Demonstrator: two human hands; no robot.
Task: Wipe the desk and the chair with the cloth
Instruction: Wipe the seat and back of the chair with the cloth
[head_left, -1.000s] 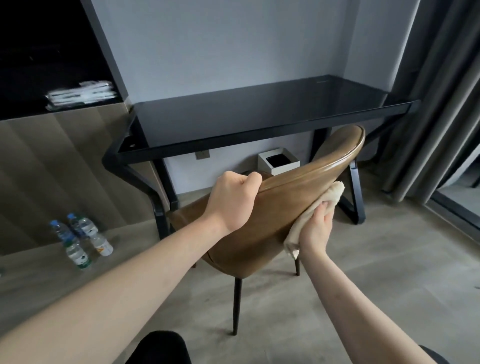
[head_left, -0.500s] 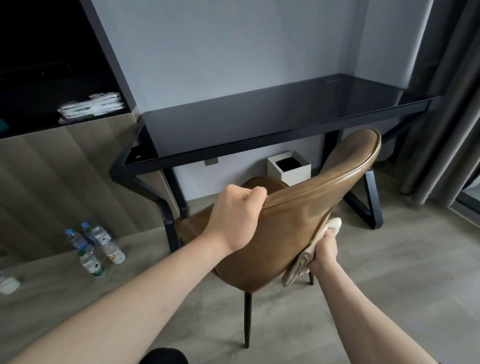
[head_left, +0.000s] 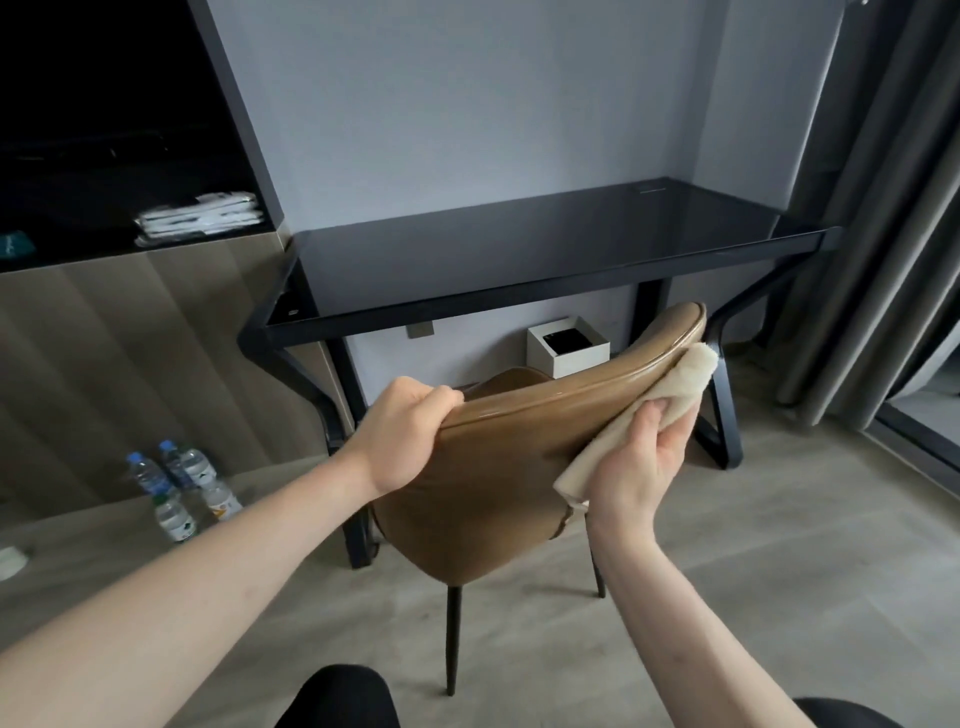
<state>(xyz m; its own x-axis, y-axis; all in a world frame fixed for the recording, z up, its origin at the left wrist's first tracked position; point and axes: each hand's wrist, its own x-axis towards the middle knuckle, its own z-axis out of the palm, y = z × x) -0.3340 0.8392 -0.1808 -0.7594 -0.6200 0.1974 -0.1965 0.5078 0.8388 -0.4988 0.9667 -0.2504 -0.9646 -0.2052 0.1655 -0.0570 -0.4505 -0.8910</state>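
Wiping the brown chair (head_left: 498, 467) back with a cream cloth (head_left: 639, 415)

Left hand (head_left: 400, 436) has its grip curled over the backrest's top edge; right hand (head_left: 639, 457) pinches the cloth against the back's right side, in front of the black bench (head_left: 519, 249)

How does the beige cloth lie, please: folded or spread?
Folded: the beige cloth shows doubled layers under the right hand.
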